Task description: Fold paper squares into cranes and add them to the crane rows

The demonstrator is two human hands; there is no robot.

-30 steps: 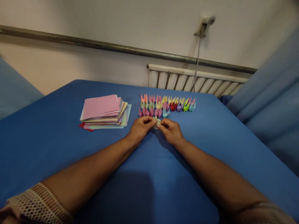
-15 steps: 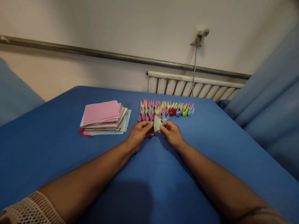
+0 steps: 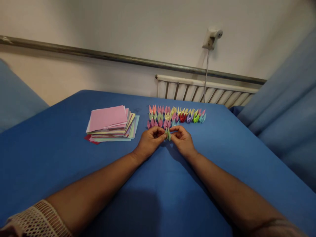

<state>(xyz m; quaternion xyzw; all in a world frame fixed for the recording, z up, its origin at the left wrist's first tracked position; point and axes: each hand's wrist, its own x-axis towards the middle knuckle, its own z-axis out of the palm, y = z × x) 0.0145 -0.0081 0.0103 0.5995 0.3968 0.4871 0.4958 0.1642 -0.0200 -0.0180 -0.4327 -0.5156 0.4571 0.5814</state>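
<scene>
A small folded piece of pale green paper (image 3: 168,134) is pinched between my two hands, its narrow edge turned toward me. My left hand (image 3: 151,141) grips it from the left with thumb and fingers. From the right, my right hand (image 3: 182,141) holds it with thumb and curled fingers. Just beyond the hands stand rows of folded paper cranes (image 3: 168,116) in pink, yellow, green, red, purple and light blue. The nearest row is partly hidden behind my fingers.
A stack of coloured paper sheets (image 3: 108,120), pink on top, lies to the left on the blue tablecloth (image 3: 61,148). Behind the table are a white radiator (image 3: 182,89), a metal pipe (image 3: 123,59) and a wall socket with a cord (image 3: 209,39). A blue curtain (image 3: 286,98) hangs at right.
The green paper has turned from showing its broad face to showing a narrow, edge-on side. My hands have closed in around it, and the view has shifted slightly.
</scene>
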